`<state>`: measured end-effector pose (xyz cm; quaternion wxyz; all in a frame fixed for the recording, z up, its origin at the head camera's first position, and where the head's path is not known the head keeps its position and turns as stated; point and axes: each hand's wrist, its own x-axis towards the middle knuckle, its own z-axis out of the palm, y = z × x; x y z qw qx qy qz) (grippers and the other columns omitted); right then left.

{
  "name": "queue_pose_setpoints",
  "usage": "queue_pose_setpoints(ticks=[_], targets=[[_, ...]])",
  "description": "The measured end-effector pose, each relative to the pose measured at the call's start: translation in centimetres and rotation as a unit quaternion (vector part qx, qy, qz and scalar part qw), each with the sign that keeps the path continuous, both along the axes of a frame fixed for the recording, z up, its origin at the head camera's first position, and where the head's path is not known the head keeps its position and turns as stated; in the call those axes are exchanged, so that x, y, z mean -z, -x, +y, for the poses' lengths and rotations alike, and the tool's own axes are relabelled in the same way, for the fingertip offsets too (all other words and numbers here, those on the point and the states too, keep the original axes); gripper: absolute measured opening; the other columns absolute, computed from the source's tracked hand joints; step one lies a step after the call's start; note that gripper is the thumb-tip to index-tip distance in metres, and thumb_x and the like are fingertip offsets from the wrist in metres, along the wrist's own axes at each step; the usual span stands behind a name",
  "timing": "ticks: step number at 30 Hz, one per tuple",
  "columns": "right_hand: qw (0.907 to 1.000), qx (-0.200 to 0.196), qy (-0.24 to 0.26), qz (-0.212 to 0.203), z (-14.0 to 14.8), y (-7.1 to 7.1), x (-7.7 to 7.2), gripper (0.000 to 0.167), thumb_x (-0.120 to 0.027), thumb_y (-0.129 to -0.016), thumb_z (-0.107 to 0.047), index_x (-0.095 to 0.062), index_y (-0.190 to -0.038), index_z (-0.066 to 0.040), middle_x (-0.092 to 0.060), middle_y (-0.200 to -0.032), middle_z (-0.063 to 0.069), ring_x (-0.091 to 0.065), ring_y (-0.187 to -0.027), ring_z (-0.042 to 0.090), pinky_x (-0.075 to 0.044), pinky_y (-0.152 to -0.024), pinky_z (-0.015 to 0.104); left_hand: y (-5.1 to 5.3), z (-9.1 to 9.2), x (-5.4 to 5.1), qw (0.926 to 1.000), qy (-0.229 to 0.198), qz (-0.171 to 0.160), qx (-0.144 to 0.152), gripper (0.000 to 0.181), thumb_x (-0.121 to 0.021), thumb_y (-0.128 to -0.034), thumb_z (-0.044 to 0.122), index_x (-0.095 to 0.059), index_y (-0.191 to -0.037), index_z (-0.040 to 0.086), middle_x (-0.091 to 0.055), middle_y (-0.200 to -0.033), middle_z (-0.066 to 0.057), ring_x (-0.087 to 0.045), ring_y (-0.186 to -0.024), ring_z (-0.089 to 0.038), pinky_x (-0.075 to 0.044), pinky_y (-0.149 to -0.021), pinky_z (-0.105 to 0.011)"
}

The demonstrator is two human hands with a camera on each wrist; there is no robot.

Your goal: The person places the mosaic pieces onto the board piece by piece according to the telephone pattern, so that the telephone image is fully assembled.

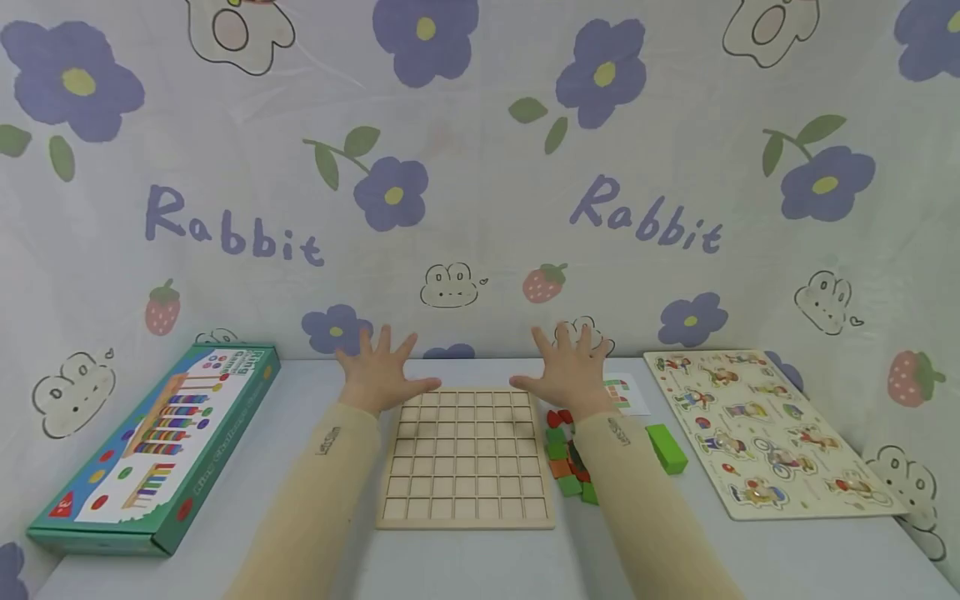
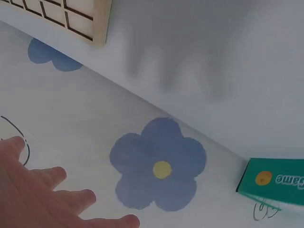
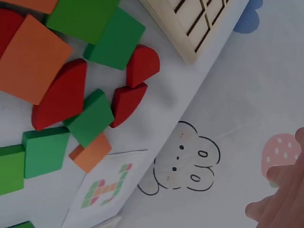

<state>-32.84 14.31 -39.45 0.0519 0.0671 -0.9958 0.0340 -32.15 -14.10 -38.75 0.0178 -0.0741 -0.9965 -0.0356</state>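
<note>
The left arm [image 1: 311, 504] and right arm [image 1: 648, 500] are pointing forward; the left hand [image 1: 377, 373] and right hand [image 1: 572, 373] are hovering, fingers [image 1: 385, 338] fanning wide, thumbs [image 1: 424, 387] pointing toward each other.

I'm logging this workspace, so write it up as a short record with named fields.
left hand: fingers spread, holding nothing, near the far left corner of the grid board
right hand: fingers spread, holding nothing, near its far right corner
grid board: wooden, flat on the table
loose pieces: red, orange and green, right of it
pattern card: beside the loose pieces
left side: game box
right side: green block, picture puzzle board
</note>
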Motion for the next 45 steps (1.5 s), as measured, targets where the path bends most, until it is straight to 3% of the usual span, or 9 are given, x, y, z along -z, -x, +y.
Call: queue_pose_setpoints(ticks=[6,11,16,22,25,29,37,40,45], targets=[[0.9998,0.002,0.015,-0.014,0.4,-0.5,1.4,0.095,-0.045,-0.074,-0.077,-0.016,-0.149,-0.026,-0.011,-0.154,0.019,-0.001,-0.135,0.053,0.002,-0.1,0.07,-0.7,-0.7,1.5,0.999,-0.041,-0.017,-0.006,0.093,-0.038,-0.0752,0.08,-0.019,-0.149,0.026,-0.01,-0.153,-0.02,-0.004,-0.137,-0.049,-0.011,-0.09,-0.078],[0.9981,-0.001,0.053,-0.031,0.9,-1.3,2.5,0.095,-0.044,-0.076,-0.075,-0.012,-0.15,-0.025,-0.007,-0.154,0.018,-0.002,-0.135,0.053,-0.002,-0.1,0.071,-1.3,-1.3,3.1,0.995,-0.094,-0.035,-0.003,0.094,-0.037,-0.0767,0.079,-0.015,-0.149,0.024,-0.009,-0.153,-0.022,-0.003,-0.137,-0.05,-0.011,-0.09,-0.078],[0.9922,-0.004,0.114,-0.05,1.4,-2.2,3.3,0.094,-0.046,-0.078,-0.072,-0.01,-0.15,-0.023,-0.006,-0.154,0.019,-0.006,-0.135,0.054,-0.006,-0.101,0.069,-2.4,-1.6,4.1,0.9861,-0.16,-0.045,0.008,0.092,-0.039,-0.0785,0.076,-0.011,-0.15,0.025,-0.01,-0.153,-0.021,-0.006,-0.137,-0.049,-0.011,-0.093,-0.076],[0.9856,-0.005,0.161,-0.052,1.4,-3.2,3.8,0.094,-0.046,-0.079,-0.072,-0.009,-0.15,-0.023,-0.007,-0.154,0.019,-0.009,-0.134,0.054,-0.01,-0.102,0.067,-4.2,-2.2,4.5,0.9727,-0.226,-0.051,0.008,0.093,-0.039,-0.0793,0.075,-0.008,-0.15,0.025,-0.007,-0.154,-0.02,-0.007,-0.138,-0.047,-0.014,-0.096,-0.073],[0.9833,-0.008,0.175,-0.05,1.3,-3.6,3.7,0.095,-0.046,-0.079,-0.072,-0.009,-0.15,-0.022,-0.009,-0.154,0.019,-0.011,-0.134,0.054,-0.012,-0.103,0.066,-5.1,-2.5,4.5,0.9598,-0.275,-0.052,0.013,0.094,-0.042,-0.0792,0.074,-0.008,-0.15,0.022,-0.005,-0.154,-0.02,-0.007,-0.139,-0.044,-0.015,-0.1,-0.068],[0.9755,-0.01,0.214,-0.052,1.1,-4.3,3.6,0.096,-0.048,-0.078,-0.071,-0.009,-0.15,-0.021,-0.008,-0.154,0.02,-0.01,-0.134,0.053,-0.014,-0.103,0.066,-6.2,-2.7,4.3,0.9354,-0.346,-0.067,0.023,0.093,-0.047,-0.082,0.067,-0.007,-0.15,0.018,-0.007,-0.154,-0.018,-0.009,-0.14,-0.039,-0.014,-0.107,-0.059],[0.939,-0.009,0.337,-0.07,1.3,-6.1,3.9,0.094,-0.056,-0.079,-0.063,-0.005,-0.15,-0.028,-0.002,-0.156,0.01,-0.003,-0.141,0.038,-0.013,-0.103,0.065,-8.0,-2.7,4.4,0.8949,-0.434,-0.104,-0.005,0.088,-0.055,-0.0842,0.057,-0.007,-0.15,0.023,-0.017,-0.153,-0.016,-0.021,-0.136,-0.042,-0.024,-0.103,-0.06],[0.9321,-0.008,0.355,-0.072,1.3,-6.7,3.9,0.094,-0.058,-0.08,-0.061,-0.003,-0.149,-0.031,-0.002,-0.156,0.009,-0.003,-0.142,0.034,-0.013,-0.102,0.067,-8.6,-2.6,4.4,0.8849,-0.452,-0.11,-0.014,0.087,-0.058,-0.0834,0.054,-0.009,-0.149,0.026,-0.022,-0.151,-0.015,-0.028,-0.133,-0.043,-0.03,-0.099,-0.06],[0.9192,-0.003,0.388,-0.066,1.3,-7.2,3.8,0.095,-0.061,-0.08,-0.055,-0.004,-0.15,-0.027,-0.006,-0.156,0.008,-0.008,-0.142,0.032,-0.018,-0.103,0.063,-9.4,-2.6,4.4,0.8796,-0.461,-0.115,-0.025,0.091,-0.064,-0.08,0.052,-0.011,-0.149,0.027,-0.027,-0.149,-0.015,-0.04,-0.126,-0.039,-0.038,-0.094,-0.056]])
